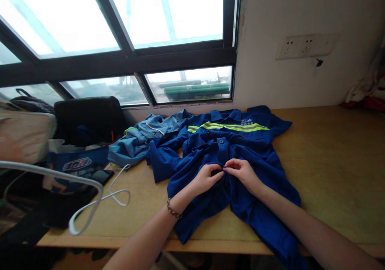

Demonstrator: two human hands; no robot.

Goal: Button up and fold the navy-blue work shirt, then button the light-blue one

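Note:
A dark blue work jacket [200, 142] lies spread on the wooden table, its collar toward the window and a yellow-and-grey reflective stripe [237, 126] across the chest. One button [221, 142] shows on its front. My left hand [209, 176], with a beaded bracelet at the wrist, pinches the jacket's front edge between thumb and fingers. Right beside it, my right hand [241, 171] pinches the same edge, the fingertips of both nearly meeting. Whatever small part lies between the fingertips is hidden. A sleeve hangs over the table's near edge.
A light blue garment [141, 136] lies crumpled left of the jacket. A white cable [120, 198] curls over the table's left end, near a blue bag [80, 164] and a black chair back [88, 117]. Wall sockets [306, 45] are at upper right. The wooden table [337, 162] extends rightward.

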